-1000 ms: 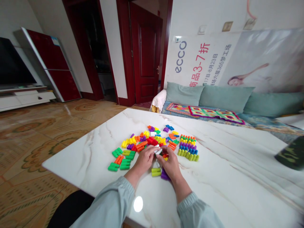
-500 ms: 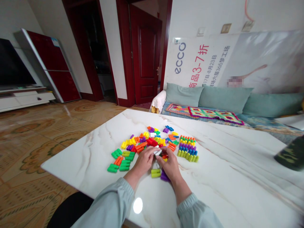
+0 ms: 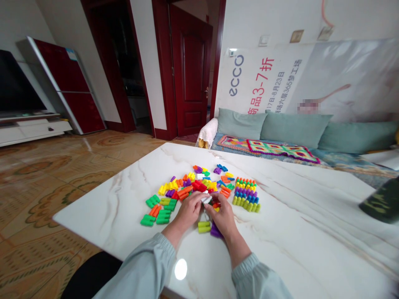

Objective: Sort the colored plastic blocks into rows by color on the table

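Observation:
My left hand (image 3: pixel 190 209) and my right hand (image 3: pixel 223 214) meet over the near side of a spread of coloured plastic building blocks. Both are closed on white building blocks (image 3: pixel 206 199) pinched between the fingertips; the fingers partly cover them. Just below the hands lie a lime block (image 3: pixel 204 226) and a purple block (image 3: pixel 215 231), the latter partly behind my right wrist. Red and yellow pieces show under my right fingers. To the left of my left hand are several green blocks (image 3: pixel 163 216) and an orange block (image 3: pixel 155 211).
Right of my hands, an assembled panel of coloured blocks (image 3: pixel 246 194) lies in rows. Beyond my hands is a loose pile with red blocks (image 3: pixel 198 185) and yellow ones. The white marble-patterned table (image 3: pixel 296 245) carries a camouflage-patterned object (image 3: pixel 382 201) at right. A sofa (image 3: pixel 336 158) stands behind.

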Demonstrator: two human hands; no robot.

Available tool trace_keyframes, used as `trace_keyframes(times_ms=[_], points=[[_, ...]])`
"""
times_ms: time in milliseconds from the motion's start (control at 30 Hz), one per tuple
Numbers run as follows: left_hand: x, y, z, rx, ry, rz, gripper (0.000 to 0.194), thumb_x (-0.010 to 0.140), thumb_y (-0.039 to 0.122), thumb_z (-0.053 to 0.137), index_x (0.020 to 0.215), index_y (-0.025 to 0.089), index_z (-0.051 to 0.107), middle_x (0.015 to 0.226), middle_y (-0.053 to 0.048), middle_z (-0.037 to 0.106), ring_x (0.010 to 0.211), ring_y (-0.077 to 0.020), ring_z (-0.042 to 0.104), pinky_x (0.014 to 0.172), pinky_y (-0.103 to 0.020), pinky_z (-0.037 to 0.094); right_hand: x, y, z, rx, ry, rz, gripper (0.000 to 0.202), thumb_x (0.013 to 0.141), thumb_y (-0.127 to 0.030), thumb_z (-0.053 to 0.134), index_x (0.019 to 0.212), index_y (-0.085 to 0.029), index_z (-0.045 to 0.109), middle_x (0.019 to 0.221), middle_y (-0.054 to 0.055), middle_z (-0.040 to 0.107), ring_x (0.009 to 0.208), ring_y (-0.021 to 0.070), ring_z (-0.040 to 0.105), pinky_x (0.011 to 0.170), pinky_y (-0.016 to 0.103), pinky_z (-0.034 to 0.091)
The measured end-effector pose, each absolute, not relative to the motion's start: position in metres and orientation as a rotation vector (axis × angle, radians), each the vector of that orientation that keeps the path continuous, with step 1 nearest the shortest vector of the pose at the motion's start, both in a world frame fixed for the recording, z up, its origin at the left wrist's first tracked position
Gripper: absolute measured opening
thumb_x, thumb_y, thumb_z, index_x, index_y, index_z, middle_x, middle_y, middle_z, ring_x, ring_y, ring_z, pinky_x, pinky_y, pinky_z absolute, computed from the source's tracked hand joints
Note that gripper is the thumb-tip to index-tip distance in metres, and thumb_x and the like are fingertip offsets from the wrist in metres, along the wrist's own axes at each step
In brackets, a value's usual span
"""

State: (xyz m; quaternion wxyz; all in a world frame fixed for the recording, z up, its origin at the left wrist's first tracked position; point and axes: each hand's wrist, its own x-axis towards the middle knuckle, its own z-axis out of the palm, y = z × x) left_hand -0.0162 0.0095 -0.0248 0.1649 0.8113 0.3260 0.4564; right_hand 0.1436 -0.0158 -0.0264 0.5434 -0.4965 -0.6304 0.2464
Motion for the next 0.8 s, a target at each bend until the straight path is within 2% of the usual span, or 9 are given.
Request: trace_keyframes(times_ms=[600, 800], points=[[-0.0163, 0.0098, -0.0253, 2.319, 0.951, 1.315, 0.046, 0.088, 0.001, 0.044, 0.123, 0.023, 0.065, 0.119, -0.007, 0.069, 0.109, -0.0195, 0.064, 0.097, -0.037, 0.053, 0.1444, -0.0149, -0.0295, -1.197, -1.51, 0.584, 0.029, 0.078, -0.03, 0.068, 0.104, -0.018, 0.063, 0.096, 0.007, 0.068, 0.083, 0.0214, 0.064, 0.079, 0.036, 0.053], [-0.0162, 0.0089, -0.0264, 2.265, 1.056, 1.294, 0.05, 0.087, 0.003, 0.047, 0.133, 0.022, 0.056, 0.129, -0.008, 0.065, 0.116, -0.0209, 0.063, 0.102, -0.039, 0.05, 0.146, -0.013, -0.0334, -1.149, -1.51, 0.584, 0.051, 0.075, -0.031, 0.07, 0.124, -0.018, 0.06, 0.114, 0.01, 0.067, 0.098, 0.0246, 0.064, 0.09, 0.04, 0.051]])
